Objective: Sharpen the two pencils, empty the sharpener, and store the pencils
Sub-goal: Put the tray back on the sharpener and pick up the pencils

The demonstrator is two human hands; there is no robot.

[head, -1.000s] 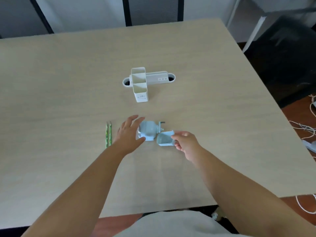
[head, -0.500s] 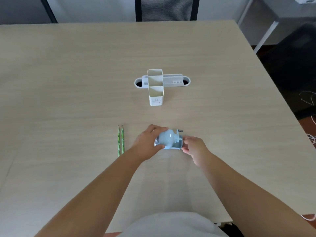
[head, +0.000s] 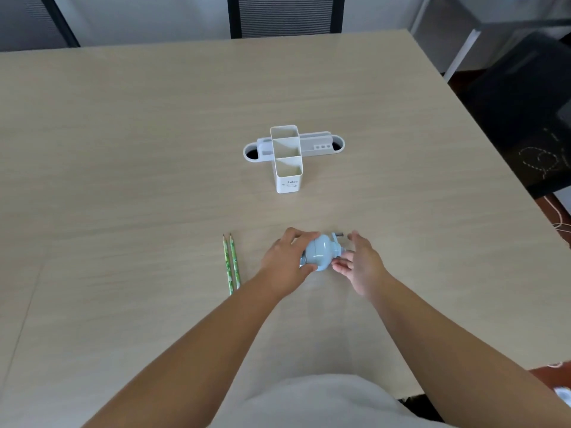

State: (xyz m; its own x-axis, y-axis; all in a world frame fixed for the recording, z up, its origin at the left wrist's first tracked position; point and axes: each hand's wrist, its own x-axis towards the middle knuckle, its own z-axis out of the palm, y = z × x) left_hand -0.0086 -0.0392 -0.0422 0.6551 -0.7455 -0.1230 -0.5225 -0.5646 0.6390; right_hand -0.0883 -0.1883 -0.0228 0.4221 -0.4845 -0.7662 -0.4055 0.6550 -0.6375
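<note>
Drawer back in the sharpener (head: 321, 254): your left hand (head: 285, 263) clasps it, right hand (head: 360, 264) released; pencils (head: 231, 263) left of it await storing.

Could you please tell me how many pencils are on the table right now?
2. Both green pencils lie side by side on the table, tips pointing away, just left of the left hand. None seem hidden.

Office – wide desk (head: 154, 118), mesh chair (head: 284, 13), desk organiser (head: 289, 180).
</note>
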